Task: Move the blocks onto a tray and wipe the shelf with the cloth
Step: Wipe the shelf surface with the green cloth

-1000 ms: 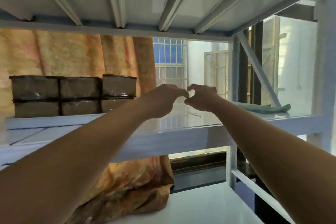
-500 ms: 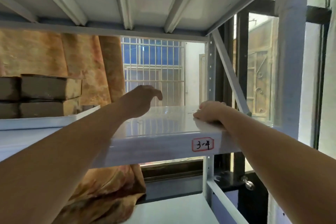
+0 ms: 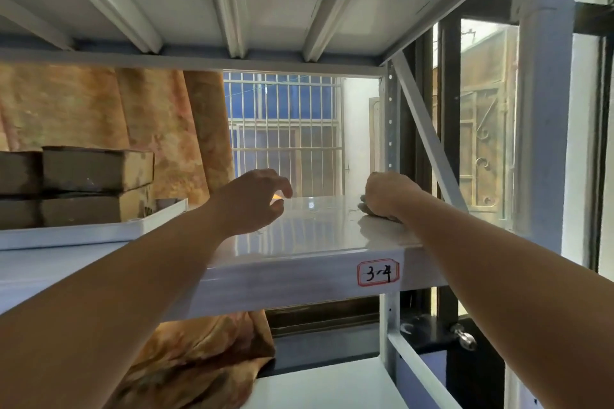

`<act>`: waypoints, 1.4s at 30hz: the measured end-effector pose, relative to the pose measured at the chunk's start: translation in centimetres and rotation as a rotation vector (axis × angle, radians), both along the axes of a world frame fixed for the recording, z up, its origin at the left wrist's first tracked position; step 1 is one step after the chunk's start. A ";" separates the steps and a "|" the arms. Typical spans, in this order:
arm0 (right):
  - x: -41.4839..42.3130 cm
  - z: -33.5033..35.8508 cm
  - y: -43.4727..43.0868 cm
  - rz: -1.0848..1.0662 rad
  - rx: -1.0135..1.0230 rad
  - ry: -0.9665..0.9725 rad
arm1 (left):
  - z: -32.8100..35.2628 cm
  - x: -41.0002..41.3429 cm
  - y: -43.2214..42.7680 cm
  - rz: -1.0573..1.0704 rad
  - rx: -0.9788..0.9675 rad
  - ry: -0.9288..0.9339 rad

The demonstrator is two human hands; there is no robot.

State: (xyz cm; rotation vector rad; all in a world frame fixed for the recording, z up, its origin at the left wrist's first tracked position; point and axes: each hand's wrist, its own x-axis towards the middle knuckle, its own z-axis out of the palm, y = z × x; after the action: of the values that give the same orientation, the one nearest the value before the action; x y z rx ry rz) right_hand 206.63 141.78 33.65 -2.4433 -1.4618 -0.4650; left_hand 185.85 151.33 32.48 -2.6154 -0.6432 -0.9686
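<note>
The right hand (image 3: 385, 194) presses a bunched cloth (image 3: 367, 207), mostly hidden under it, onto the glossy shelf (image 3: 315, 229) near its right post. The left hand (image 3: 255, 201) hovers over the shelf, fingers (image 3: 282, 186) loosely curled, apparently empty. Brown blocks (image 3: 89, 188) sit stacked on a white tray (image 3: 99, 231) at left.

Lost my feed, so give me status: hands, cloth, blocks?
Right hand closed on the cloth, pressed to the shelf. Left hand open, empty, above the shelf. Blocks stacked on tray, left. Nothing in the way.
</note>
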 end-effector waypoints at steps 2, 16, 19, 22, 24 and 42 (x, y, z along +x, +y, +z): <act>-1.6 1.2 0.3 0.069 0.059 0.134 | 0.0 -0.3 -0.1 -0.027 0.006 -0.015; -13.1 4.5 3.2 0.675 0.535 1.369 | 2.0 -1.6 -0.4 -0.222 -0.847 -0.674; -13.5 4.4 4.2 0.701 0.593 1.398 | 2.1 -1.9 0.4 -0.169 -0.757 -0.784; -12.5 4.6 5.4 0.522 0.741 1.186 | 2.3 -2.3 0.7 -0.066 -0.653 -0.889; -11.2 4.4 6.1 0.383 0.807 0.970 | 2.3 -2.5 0.8 -0.016 -0.623 -0.949; -7.1 1.1 6.5 0.092 0.876 0.537 | 1.7 -3.5 0.6 0.478 -0.305 -0.698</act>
State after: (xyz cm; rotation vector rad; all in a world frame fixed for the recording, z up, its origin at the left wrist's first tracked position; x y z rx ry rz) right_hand 199.57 148.27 34.71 -1.6137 -0.8685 -0.2978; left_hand 182.31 151.88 34.14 -2.1160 -1.5949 -1.7094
